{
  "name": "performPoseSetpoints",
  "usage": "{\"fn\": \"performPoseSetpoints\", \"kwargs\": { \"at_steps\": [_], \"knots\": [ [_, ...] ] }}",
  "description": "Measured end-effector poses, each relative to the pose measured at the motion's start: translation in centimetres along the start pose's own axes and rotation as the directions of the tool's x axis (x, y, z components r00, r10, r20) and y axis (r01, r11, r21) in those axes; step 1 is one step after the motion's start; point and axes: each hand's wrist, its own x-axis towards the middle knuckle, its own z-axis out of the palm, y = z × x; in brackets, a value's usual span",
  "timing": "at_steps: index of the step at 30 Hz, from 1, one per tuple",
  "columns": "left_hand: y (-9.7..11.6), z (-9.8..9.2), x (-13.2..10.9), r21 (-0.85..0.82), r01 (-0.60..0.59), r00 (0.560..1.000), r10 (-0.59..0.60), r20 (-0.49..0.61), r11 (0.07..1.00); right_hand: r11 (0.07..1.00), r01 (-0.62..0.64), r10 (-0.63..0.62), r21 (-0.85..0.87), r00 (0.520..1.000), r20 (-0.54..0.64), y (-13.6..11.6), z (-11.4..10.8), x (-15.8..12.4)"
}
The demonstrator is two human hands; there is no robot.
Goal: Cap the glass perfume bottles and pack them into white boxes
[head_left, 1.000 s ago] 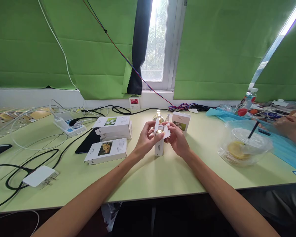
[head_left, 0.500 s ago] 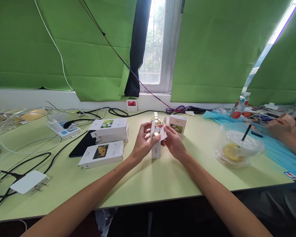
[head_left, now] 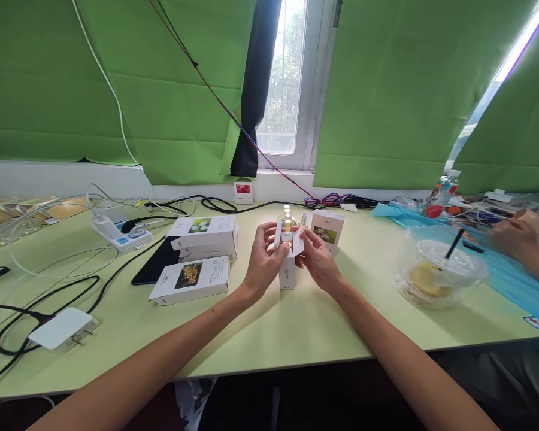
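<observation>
A narrow white carton [head_left: 287, 278] stands upright on the table in front of me with its top flaps raised. My left hand [head_left: 266, 257] is closed around its left side, thumb across the front near the top. My right hand [head_left: 318, 257] pinches a white flap [head_left: 298, 244] at the carton's upper right. Inside the carton's mouth I cannot make out what there is, since fingers and flaps cover it. Just behind the hands are gold-topped glass bottles [head_left: 287, 213], partly hidden. An upright white box with a flower picture [head_left: 327, 229] stands right of them.
White boxes with flower pictures [head_left: 193, 279] lie at the left, by a dark tablet [head_left: 150, 266]. A power strip [head_left: 123, 238], cables and a white charger [head_left: 63, 329] are farther left. At right stand a bagged drink cup [head_left: 440, 269] and another person's hand [head_left: 512, 236] over blue plastic sheeting [head_left: 494, 263].
My view has turned slightly left, so everything sits a little farther right. Both hands keep their hold on the carton, with its right flap shifted slightly between the fingers.
</observation>
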Motion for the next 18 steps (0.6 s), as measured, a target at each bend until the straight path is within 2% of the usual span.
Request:
{"fn": "performPoseSetpoints", "kwargs": {
  "at_steps": [6, 13, 18],
  "knots": [
    [-0.20, -0.51, -0.03, 0.010, -0.016, 1.000, 0.016, 0.007, 1.000, 0.999, 0.021, -0.020, -0.048, 1.000, 0.016, 0.28, -0.14, -0.14],
    [-0.54, -0.47, 0.29, -0.040, -0.071, 0.995, 0.068, -0.074, 0.997, 0.998, 0.013, -0.013, -0.060, 1.000, -0.001, -0.06, 0.08, -0.36],
    [-0.10, -0.70, 0.24, -0.028, -0.045, 0.998, 0.044, -0.038, 0.999, 0.997, 0.023, -0.025, -0.068, 0.999, -0.022, -0.49, 0.34, -0.55]
  ]
}}
